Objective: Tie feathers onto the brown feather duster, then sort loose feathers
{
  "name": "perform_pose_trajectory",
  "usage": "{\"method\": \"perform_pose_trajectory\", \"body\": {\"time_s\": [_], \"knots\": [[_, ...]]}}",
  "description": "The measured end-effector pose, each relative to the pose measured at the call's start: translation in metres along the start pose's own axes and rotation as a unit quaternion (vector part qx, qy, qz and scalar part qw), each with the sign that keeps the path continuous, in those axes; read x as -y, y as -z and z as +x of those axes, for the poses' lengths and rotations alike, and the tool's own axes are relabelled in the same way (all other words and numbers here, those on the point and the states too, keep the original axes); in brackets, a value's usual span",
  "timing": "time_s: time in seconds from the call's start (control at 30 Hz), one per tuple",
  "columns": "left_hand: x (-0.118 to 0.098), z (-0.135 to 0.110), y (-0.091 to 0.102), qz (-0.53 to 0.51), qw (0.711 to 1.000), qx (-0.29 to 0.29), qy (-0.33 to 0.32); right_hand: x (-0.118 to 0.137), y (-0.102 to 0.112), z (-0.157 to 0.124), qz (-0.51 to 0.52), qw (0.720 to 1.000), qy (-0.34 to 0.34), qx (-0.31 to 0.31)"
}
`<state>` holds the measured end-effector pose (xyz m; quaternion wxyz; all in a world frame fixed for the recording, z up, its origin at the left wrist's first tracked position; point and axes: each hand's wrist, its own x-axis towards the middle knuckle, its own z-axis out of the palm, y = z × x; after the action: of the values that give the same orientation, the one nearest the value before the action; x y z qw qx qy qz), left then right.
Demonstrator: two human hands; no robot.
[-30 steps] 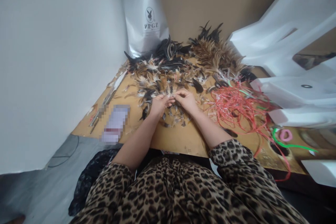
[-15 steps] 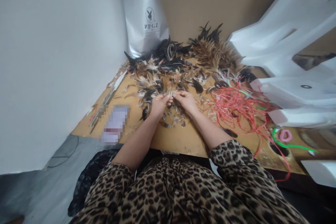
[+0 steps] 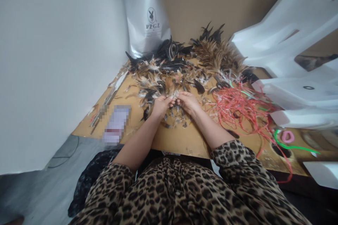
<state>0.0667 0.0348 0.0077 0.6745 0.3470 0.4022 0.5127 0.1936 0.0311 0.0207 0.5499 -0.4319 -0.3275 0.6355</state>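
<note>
Close together over the near edge of the feather pile, my left hand (image 3: 161,105) and my right hand (image 3: 188,102) both pinch a small tuft of brown and whitish feathers (image 3: 171,89). Its fluffy pale end lies between my fingertips, and its brown tips point away from me. Just beyond spreads a loose heap of brown and black feathers (image 3: 158,66). Small downy scraps (image 3: 175,117) lie on the wooden table (image 3: 182,140) below my hands. My fingers partly hide the tuft's base.
A tangle of red strings (image 3: 237,105) lies to the right, near a sewing machine (image 3: 303,95). At the back stand a white bag (image 3: 145,14) and a brown feather bundle (image 3: 219,54). A blurred-out rectangular item (image 3: 116,124) and thin rods (image 3: 105,102) lie left.
My right hand's fingers have shifted slightly around the pale end of the tuft, with the fingertips curling more below. Little else differs.
</note>
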Motion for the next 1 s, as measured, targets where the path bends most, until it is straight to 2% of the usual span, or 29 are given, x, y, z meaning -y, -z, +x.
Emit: {"method": "perform_pose_trajectory", "body": {"time_s": [0.13,0.23,0.47,0.7,1.0], "knots": [[-0.001,0.0007,0.0019,-0.054,0.998,0.011,0.044,-0.0027,0.001,0.0015,0.002,1.0,-0.005,0.011],[-0.0017,0.0007,0.0019,-0.073,0.995,-0.004,0.061,-0.0056,0.0018,0.0032,-0.016,1.0,0.011,-0.006],[0.0012,-0.0016,-0.0012,-0.033,0.999,-0.014,0.036,-0.0053,-0.0008,-0.0008,-0.08,0.995,0.049,-0.044],[-0.0006,-0.0024,-0.0018,-0.015,0.999,0.018,0.031,-0.0059,-0.0028,-0.002,-0.116,0.985,0.106,-0.068],[-0.0003,0.0011,0.004,-0.028,0.997,0.058,0.051,-0.0029,0.0001,-0.0018,-0.141,0.985,0.093,-0.029]]}}
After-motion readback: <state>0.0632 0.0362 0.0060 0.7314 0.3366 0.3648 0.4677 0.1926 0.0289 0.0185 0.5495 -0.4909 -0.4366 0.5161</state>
